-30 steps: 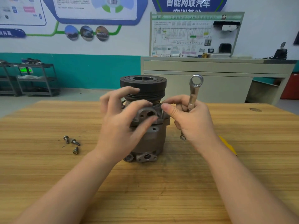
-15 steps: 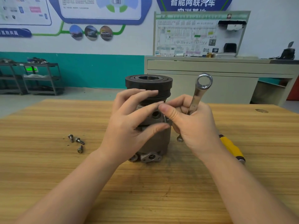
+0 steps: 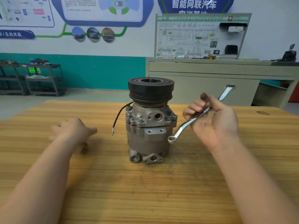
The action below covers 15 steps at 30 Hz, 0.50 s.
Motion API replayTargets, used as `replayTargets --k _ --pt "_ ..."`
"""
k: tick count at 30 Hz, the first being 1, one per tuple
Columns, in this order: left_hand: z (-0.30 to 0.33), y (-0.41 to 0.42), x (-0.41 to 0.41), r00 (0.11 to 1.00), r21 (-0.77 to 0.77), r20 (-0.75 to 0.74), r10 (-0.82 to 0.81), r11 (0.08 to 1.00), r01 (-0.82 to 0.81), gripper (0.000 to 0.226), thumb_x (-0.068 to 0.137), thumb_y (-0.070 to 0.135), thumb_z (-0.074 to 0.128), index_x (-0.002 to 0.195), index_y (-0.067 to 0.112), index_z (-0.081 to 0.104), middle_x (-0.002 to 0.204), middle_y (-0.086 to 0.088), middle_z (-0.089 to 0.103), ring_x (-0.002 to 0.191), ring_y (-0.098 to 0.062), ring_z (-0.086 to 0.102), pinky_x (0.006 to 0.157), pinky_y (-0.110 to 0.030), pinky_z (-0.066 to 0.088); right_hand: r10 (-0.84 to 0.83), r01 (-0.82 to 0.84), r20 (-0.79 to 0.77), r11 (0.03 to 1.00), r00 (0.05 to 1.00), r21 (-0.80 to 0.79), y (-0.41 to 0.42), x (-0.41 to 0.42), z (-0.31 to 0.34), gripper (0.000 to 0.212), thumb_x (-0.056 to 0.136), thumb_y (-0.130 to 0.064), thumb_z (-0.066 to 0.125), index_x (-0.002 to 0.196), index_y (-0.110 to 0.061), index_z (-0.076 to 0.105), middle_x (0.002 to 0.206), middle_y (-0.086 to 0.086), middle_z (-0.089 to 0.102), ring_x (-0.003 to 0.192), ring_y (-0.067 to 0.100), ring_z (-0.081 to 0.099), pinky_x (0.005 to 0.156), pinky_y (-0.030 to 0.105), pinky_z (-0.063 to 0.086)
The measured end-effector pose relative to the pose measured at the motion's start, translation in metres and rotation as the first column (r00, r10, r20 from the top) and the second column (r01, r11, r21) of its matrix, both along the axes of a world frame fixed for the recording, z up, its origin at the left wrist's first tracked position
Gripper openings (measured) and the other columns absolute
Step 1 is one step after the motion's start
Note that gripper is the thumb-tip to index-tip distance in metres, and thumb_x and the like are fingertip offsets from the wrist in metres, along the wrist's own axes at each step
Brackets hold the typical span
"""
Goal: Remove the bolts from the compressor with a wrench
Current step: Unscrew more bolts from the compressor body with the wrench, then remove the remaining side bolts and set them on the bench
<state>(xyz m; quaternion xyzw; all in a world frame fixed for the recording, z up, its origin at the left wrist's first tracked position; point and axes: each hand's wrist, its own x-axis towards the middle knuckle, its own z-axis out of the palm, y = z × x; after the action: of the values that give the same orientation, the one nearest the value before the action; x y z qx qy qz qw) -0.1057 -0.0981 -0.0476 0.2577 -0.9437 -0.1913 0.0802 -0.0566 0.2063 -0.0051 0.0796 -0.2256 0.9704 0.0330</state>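
Standing upright mid-table [image 3: 161,191], the compressor [image 3: 149,126] has bare wood on every side, and neither hand touches it. My right hand [image 3: 213,120] curls its fingers [image 3: 196,105] around the wrench [image 3: 192,118], whose lower ring hangs just beside the housing. My left hand [image 3: 72,131], blurred, reaches out leftward with fingers spread.
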Motion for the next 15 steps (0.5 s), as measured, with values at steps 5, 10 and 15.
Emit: replayTargets --k 5,10,15 --pt "-0.015 0.012 -0.006 0.995 -0.065 0.102 0.001 0.998 0.005 0.067 0.085 0.058 0.064 0.133 0.013 0.054 0.147 -0.018 0.037 0.139 -0.042 0.023 0.112 -0.058 0.022 -0.099 0.106 0.054 0.984 0.994 -0.142 -0.001 -0.004 -0.001 0.029 0.104 -0.019 0.033 0.081 -0.011 0.049 0.054 -0.001 0.038 0.041 0.012 0.038 0.047 0.02 0.039" --pt "-0.012 0.012 -0.005 0.996 -0.029 0.084 0.038 0.999 -0.036 0.071 0.086 0.061 0.062 0.135 0.01 0.052 0.148 -0.022 0.036 0.14 -0.042 0.023 0.112 -0.059 0.022 -0.1 0.116 0.132 0.986 0.986 -0.119 0.001 -0.007 -0.003 0.029 0.103 -0.017 0.034 0.079 -0.012 0.049 0.05 -0.003 0.035 0.037 0.009 0.032 0.043 0.017 0.033" --pt "0.008 0.055 0.01 0.638 0.343 -0.736 -0.227 0.688 0.64 0.042 0.106 0.037 0.033 0.139 0.016 0.048 0.137 0.001 0.053 0.13 -0.012 0.046 0.105 -0.026 0.039 0.021 -0.041 0.046 0.867 0.999 0.497 -0.012 0.01 -0.004 0.042 0.075 -0.044 0.07 0.06 -0.022 0.037 0.042 -0.009 0.022 0.031 0.006 0.019 0.029 0.015 0.019"
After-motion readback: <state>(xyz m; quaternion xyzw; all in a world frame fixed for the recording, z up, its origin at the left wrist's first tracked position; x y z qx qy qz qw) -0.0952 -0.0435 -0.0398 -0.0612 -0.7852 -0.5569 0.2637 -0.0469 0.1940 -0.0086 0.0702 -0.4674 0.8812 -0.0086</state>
